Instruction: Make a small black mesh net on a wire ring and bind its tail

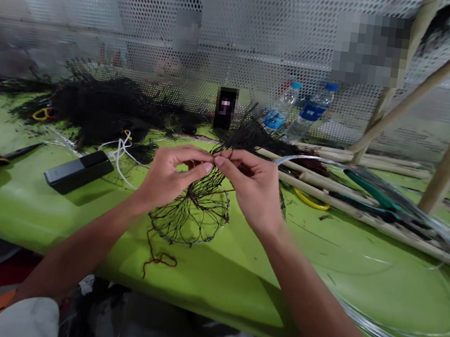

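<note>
Over the green table (244, 270) both hands pinch the top of a small black net (192, 214) laced on a round wire hoop. My left hand (170, 175) grips it with thumb and forefinger on the left. My right hand (250, 185) grips it on the right, fingertips nearly touching the left ones. A reddish-brown cord (155, 256) trails from the hoop down onto the table near its front edge.
A black flat box (79, 170) and white cord (121, 152) lie left. A heap of black netting (100, 105) sits behind. Bamboo sticks (353, 204), green-handled pliers (371, 190), coiled wire (402, 330) and two water bottles (299, 109) are right. Scissors (11, 154) lie far left.
</note>
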